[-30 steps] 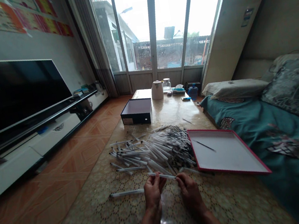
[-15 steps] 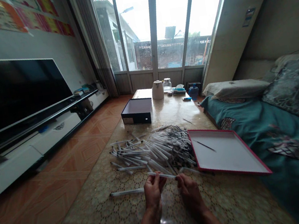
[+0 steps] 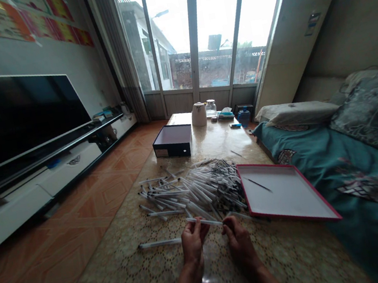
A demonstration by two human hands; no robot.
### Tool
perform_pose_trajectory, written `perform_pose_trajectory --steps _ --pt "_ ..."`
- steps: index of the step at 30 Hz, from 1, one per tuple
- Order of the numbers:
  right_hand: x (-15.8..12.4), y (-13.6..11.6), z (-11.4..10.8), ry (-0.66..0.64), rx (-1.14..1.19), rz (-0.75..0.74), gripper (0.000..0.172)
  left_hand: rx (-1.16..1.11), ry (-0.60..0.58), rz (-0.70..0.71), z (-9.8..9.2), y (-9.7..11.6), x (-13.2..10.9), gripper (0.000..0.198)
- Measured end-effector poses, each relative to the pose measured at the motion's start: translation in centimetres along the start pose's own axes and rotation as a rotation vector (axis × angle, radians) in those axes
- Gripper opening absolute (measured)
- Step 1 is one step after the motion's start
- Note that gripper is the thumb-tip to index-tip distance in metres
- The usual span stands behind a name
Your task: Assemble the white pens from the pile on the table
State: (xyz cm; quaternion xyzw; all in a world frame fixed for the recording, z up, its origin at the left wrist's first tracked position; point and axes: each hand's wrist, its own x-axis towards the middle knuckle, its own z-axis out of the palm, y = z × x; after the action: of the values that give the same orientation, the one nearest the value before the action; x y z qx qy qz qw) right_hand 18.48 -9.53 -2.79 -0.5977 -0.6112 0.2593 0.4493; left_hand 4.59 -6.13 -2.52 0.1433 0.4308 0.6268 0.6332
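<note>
A slim white pen point(image 3: 209, 222) lies across the space between my hands, above the near part of the table. My left hand point(image 3: 192, 244) is closed round its left part, thumb and fingers pinching it. The closed fingertips of my right hand point(image 3: 239, 241) are at the pen's right end; that tip is hidden by them. Just beyond is a loose pile of white and clear pens point(image 3: 197, 190) with dark ends. More pens point(image 3: 160, 243) lie on the table beside my left hand. A thin dark refill-like stick point(image 3: 259, 185) rests in the red-edged box lid point(image 3: 291, 197).
A dark open box point(image 3: 172, 152) stands beyond the pile on the patterned table point(image 3: 123, 266). Farther back are a light kettle point(image 3: 199, 115), a glass jar point(image 3: 211, 108) and a tissue pack point(image 3: 225, 114). A teal-covered sofa point(image 3: 307, 161) flanks the right side.
Both hands stay almost in place with the pen between them. My right fingers have shifted very slightly at the pen's end. The pile looks the same.
</note>
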Motion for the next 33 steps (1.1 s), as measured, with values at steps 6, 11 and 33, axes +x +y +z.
perform_pose_trajectory --steps 6,11,33 --pt "0.1 -0.1 -0.2 0.015 0.019 -0.014 0.016 0.008 -0.009 0.000 -0.2 -0.2 0.0 0.010" --pt "0.2 0.1 -0.1 0.001 0.041 -0.018 0.019 -0.006 -0.012 -0.010 -0.1 -0.1 0.1 0.007" --pt "5.2 2.5 -2.1 0.503 0.543 0.433 0.032 -0.004 0.173 0.111 3.7 5.2 4.9 0.018"
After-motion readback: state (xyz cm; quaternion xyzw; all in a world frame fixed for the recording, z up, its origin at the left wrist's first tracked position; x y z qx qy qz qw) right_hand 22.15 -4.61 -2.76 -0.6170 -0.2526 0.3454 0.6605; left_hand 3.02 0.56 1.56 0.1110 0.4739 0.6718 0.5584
